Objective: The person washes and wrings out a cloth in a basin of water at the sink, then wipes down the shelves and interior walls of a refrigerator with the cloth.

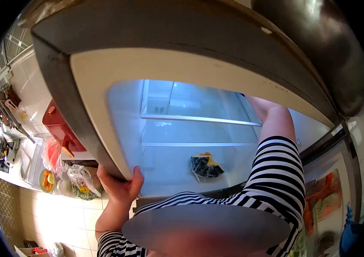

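My left hand (123, 185) grips the left front edge of the refrigerator (88, 111), its thumb on the inner side and its fingers round the outside. My right arm (278, 122), in a black-and-white striped sleeve, reaches into the lit compartment on the right. Only the wrist side of my right hand (259, 105) shows; the fingers are hidden behind the upper frame. Glass shelves with pale front strips (199, 119) cross the inside. On the compartment floor lies a crumpled black and yellow plastic bag (206, 166), apart from both hands.
Left of the refrigerator stand a red appliance (64, 130), clear plastic bags (82, 180) and a bowl of orange and yellow items (47, 180). Utensils (8, 111) hang by the far-left counter. An open door with packages (323, 197) is at right.
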Tool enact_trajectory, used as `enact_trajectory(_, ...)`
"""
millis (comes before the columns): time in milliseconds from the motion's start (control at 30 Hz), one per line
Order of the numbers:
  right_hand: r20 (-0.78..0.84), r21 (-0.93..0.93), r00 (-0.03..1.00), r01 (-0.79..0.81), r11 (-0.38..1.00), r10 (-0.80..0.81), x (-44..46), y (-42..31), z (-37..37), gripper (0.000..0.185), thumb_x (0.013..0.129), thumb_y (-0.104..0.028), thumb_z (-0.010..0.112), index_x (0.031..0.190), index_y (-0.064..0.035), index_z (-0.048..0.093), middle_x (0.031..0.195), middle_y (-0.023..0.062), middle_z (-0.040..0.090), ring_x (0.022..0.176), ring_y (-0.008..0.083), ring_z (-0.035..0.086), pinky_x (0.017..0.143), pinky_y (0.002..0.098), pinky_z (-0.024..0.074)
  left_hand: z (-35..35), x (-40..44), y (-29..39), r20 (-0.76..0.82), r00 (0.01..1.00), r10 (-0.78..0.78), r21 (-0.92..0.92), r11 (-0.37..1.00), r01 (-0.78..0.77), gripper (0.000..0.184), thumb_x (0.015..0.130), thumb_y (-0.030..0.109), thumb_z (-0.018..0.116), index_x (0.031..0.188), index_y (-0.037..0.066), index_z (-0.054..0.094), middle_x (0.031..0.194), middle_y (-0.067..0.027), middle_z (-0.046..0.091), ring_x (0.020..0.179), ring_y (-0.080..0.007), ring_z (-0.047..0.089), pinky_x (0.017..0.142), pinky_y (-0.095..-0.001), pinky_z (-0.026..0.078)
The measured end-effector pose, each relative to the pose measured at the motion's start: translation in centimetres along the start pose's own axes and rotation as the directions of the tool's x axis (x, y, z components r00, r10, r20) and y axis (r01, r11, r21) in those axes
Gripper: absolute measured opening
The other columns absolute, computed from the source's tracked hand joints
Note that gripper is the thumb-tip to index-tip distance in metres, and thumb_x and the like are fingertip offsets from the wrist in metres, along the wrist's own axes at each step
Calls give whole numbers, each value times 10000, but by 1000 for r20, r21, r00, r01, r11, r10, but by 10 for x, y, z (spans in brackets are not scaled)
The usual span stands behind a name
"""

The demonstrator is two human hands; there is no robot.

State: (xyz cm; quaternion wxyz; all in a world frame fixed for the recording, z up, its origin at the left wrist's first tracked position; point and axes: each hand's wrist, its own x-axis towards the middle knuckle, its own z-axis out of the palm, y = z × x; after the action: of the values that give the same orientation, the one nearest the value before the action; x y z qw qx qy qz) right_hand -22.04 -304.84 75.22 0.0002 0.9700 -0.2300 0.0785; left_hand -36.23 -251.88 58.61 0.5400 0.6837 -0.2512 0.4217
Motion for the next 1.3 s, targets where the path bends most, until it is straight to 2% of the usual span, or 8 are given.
enact_trajectory(133,59,-7,972,228,974,-227,-11,-77,2,635,885,-522,394,1359,-102,350,1402,171,322,1305,303,279,1073,375,218,1,0,-1,-43,999,-28,-9,1000,28,669,663,173,709,1171,-41,328,940,-132,442,819,-225,451,704,-352,401)
enact_trajectory(167,74,-5,954,291,957,-290,-14,-97,3,634,885,-522,394,1358,-102,350,1401,171,322,1305,303,280,1073,375,218,-6,10,9,38,998,51,79,995,-54,701,680,85,714,1216,-57,284,972,-168,523,797,-216,550,708,-327,460)
enact_trajectory(367,133,46,774,619,784,-619,-31,-217,9,628,887,-518,393,1355,-101,355,1399,170,326,1300,301,287,1070,375,223,-2,8,3,17,997,69,-31,997,-68,708,667,76,723,1211,-52,288,899,-153,551,714,-199,562,648,-323,469)
enact_trajectory(800,123,57,649,751,658,-751,-45,-284,18,616,890,-509,390,1349,-100,364,1394,168,335,1291,299,302,1064,374,234,-6,8,7,26,1000,13,36,999,-14,699,664,118,733,1197,-59,316,936,-169,534,764,-242,556,686,-333,462)
enact_trajectory(900,97,89,579,805,586,-810,-67,-261,11,613,891,-507,390,1348,-99,366,1393,168,337,1289,298,306,1063,374,237,-6,-2,-2,88,996,-21,-15,1000,22,739,723,71,660,1271,-50,178,1064,-152,430,906,-214,456,810,-334,405)
enact_trajectory(1033,83,103,741,659,745,-666,-37,-163,1,609,892,-505,389,1346,-99,369,1391,167,340,1286,297,310,1061,374,240,-3,-4,-5,97,992,-84,-64,994,91,743,724,67,654,1276,-47,169,1077,-154,419,913,-216,449,820,-336,399)
enact_trajectory(1133,42,50,930,364,930,-366,-6,-69,-7,607,892,-503,389,1344,-98,371,1390,167,342,1284,297,314,1060,374,243,0,-5,-5,58,995,-87,-114,989,93,730,721,60,647,1271,-51,181,1058,-149,428,917,-215,448,831,-333,390)
enact_trajectory(1300,0,2,999,45,999,-45,8,-12,-1,602,894,-499,388,1342,-98,374,1388,166,346,1280,296,320,1058,374,247,-1,-1,2,39,997,-61,-72,995,64,703,714,78,647,1253,-66,218,1038,-148,430,905,-213,443,817,-334,392)
